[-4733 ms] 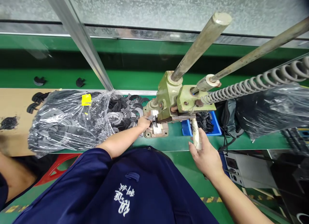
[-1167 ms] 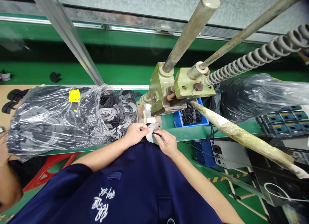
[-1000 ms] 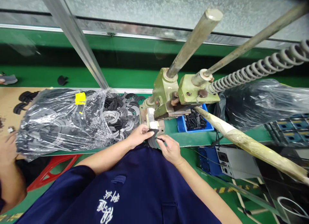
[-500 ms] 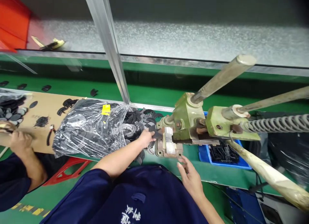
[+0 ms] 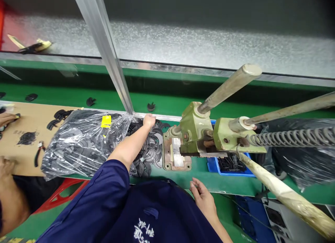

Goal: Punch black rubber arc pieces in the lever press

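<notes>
My left hand (image 5: 149, 120) reaches over a heap of dark curved flat pieces (image 5: 150, 149) to the metal rail at the back edge of the bench. Its fingers are mostly hidden from above. Just beyond it, a small black curved piece (image 5: 151, 107) lies on the green belt. My right hand (image 5: 202, 195) hovers at the bench's front edge, empty, with thumb and fingers loosely apart. Between the hands stands a green hand press (image 5: 195, 126). The pale metal block (image 5: 178, 152) on its base plate has nothing on it.
A clear plastic bag (image 5: 78, 149) of dark pieces lies left of the heap. Pliers (image 5: 39, 153) rest on cardboard beside a co-worker's hands (image 5: 6, 166). A blue bin (image 5: 230, 166) sits behind the press, whose long lever (image 5: 288, 194) juts right.
My left hand has gone from the press base to the back rail, and the dark piece it held has left the press. A black piece now lies on the belt. My right hand drew back slightly.
</notes>
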`<action>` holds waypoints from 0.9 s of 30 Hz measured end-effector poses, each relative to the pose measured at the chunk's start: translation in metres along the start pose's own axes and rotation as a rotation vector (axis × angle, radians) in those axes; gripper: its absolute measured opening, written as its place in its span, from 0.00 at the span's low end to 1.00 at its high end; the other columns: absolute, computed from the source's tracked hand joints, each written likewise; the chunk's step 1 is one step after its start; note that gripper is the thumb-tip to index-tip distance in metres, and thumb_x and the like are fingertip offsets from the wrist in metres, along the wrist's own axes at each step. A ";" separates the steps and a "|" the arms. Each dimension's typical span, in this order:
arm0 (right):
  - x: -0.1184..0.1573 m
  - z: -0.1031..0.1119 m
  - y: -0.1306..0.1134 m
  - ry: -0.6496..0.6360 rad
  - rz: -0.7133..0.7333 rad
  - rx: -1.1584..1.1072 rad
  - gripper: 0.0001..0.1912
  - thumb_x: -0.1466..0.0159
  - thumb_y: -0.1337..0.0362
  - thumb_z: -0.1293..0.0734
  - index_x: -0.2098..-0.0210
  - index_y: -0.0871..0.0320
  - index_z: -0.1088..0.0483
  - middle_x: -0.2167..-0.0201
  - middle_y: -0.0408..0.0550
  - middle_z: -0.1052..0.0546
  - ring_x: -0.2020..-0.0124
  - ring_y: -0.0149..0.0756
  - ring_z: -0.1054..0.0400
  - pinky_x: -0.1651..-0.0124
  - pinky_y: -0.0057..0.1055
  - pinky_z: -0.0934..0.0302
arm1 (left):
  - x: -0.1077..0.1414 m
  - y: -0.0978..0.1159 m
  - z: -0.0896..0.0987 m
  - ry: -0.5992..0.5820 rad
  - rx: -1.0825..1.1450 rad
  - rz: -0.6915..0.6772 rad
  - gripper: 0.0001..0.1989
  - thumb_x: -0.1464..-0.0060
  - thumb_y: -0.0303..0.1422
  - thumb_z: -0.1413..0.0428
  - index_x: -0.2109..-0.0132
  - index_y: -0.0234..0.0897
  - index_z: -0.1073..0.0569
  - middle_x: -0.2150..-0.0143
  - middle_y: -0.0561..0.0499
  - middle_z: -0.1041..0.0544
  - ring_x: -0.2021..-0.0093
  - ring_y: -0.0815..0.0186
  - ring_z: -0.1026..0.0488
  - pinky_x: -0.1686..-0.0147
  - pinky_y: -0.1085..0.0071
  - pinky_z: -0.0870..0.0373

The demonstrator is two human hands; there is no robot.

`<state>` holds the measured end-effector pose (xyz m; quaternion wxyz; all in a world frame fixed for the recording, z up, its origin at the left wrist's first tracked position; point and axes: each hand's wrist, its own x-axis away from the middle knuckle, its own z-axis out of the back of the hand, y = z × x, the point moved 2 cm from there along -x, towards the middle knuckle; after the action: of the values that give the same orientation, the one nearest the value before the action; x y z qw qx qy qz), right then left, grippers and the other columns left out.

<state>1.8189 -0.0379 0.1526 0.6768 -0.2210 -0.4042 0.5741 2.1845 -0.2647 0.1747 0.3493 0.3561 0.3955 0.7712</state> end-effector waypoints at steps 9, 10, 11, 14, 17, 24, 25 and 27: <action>0.001 -0.001 -0.011 -0.034 0.055 0.040 0.23 0.42 0.48 0.36 0.55 0.57 0.26 0.62 0.52 0.19 0.62 0.45 0.24 0.55 0.43 0.30 | 0.069 -0.036 -0.027 -0.452 -0.877 -0.582 0.30 0.55 0.30 0.37 0.43 0.37 0.32 0.39 0.39 0.38 0.38 0.49 0.44 0.40 0.57 0.47; 0.001 -0.001 -0.012 -0.035 0.063 0.045 0.22 0.42 0.49 0.36 0.56 0.57 0.26 0.62 0.52 0.19 0.62 0.44 0.24 0.56 0.43 0.30 | 0.072 -0.037 -0.028 -0.475 -0.906 -0.609 0.28 0.55 0.29 0.38 0.44 0.37 0.31 0.39 0.40 0.38 0.38 0.49 0.44 0.40 0.57 0.48; 0.002 -0.001 -0.013 -0.036 0.071 0.049 0.22 0.42 0.49 0.36 0.56 0.57 0.26 0.62 0.52 0.19 0.62 0.44 0.24 0.56 0.43 0.30 | 0.074 -0.038 -0.028 -0.482 -0.926 -0.616 0.25 0.54 0.28 0.39 0.46 0.37 0.30 0.40 0.40 0.37 0.39 0.50 0.43 0.40 0.57 0.47; 0.004 0.000 -0.013 -0.037 0.087 0.062 0.22 0.41 0.50 0.37 0.56 0.58 0.26 0.60 0.54 0.19 0.62 0.43 0.23 0.58 0.42 0.29 | 0.075 -0.041 -0.025 -0.435 -0.926 -0.585 0.18 0.51 0.27 0.40 0.51 0.37 0.28 0.44 0.40 0.36 0.42 0.52 0.41 0.42 0.60 0.44; 0.006 0.000 -0.014 -0.035 0.105 0.072 0.21 0.39 0.51 0.38 0.55 0.60 0.27 0.61 0.55 0.20 0.63 0.43 0.23 0.58 0.42 0.29 | 0.076 -0.040 -0.018 -0.410 -0.884 -0.582 0.11 0.50 0.28 0.41 0.57 0.36 0.27 0.49 0.41 0.32 0.46 0.55 0.37 0.46 0.63 0.41; 0.000 0.014 -0.014 -0.004 0.150 0.132 0.15 0.39 0.59 0.36 0.56 0.59 0.27 0.65 0.50 0.19 0.64 0.37 0.24 0.57 0.37 0.30 | 0.088 -0.044 0.005 -0.275 -0.484 -0.387 0.08 0.49 0.31 0.41 0.60 0.38 0.29 0.64 0.48 0.24 0.61 0.63 0.28 0.59 0.70 0.35; -0.004 0.021 -0.012 0.016 0.141 0.148 0.15 0.39 0.60 0.36 0.55 0.59 0.27 0.65 0.49 0.20 0.64 0.36 0.24 0.57 0.36 0.30 | 0.092 -0.046 0.007 -0.281 -0.356 -0.341 0.10 0.49 0.31 0.40 0.59 0.38 0.29 0.65 0.49 0.24 0.64 0.65 0.28 0.61 0.71 0.34; -0.015 0.038 -0.006 0.065 0.109 0.186 0.14 0.38 0.61 0.36 0.54 0.59 0.28 0.64 0.49 0.20 0.64 0.35 0.25 0.56 0.36 0.31 | 0.103 -0.053 0.007 -0.346 -0.073 -0.192 0.12 0.49 0.34 0.40 0.58 0.36 0.30 0.70 0.52 0.26 0.70 0.68 0.29 0.67 0.73 0.34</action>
<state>1.7921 -0.0600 0.1748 0.6748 -0.1974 -0.3144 0.6379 2.1523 -0.1536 0.1604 0.4968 0.4312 0.3336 0.6753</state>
